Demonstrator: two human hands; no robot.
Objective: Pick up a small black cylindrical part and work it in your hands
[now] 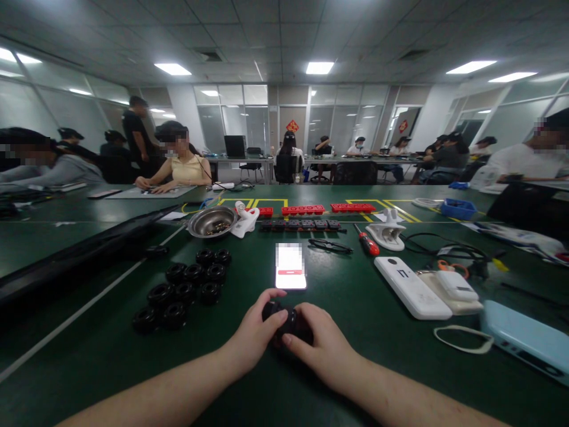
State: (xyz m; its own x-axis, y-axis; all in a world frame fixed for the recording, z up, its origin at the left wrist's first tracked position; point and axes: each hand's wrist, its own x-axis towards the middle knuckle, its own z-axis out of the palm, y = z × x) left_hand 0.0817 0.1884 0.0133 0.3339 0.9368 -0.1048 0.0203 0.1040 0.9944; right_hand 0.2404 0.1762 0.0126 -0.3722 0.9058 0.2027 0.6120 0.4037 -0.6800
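My left hand (pixel 258 326) and my right hand (pixel 323 339) meet at the front middle of the green table. Both are closed around a dark, rounded black part (pixel 288 319), with the thumbs on its near side. My fingers cover much of it, so its full shape is hidden. Just beyond my hands lies a phone (pixel 291 279) with a bright screen. To the left, several black wheel-like rings (pixel 184 292) sit in loose rows. They look similar in colour and roundness to the held part.
Further back are a metal bowl (pixel 195 228) with small pieces, red trays (pixel 303 210), a black strip of sockets (pixel 302 226), and a red screwdriver (pixel 368 243). At right lie a white power bank (pixel 411 290), a light-blue case (pixel 524 335) and cables. People sit at tables beyond.
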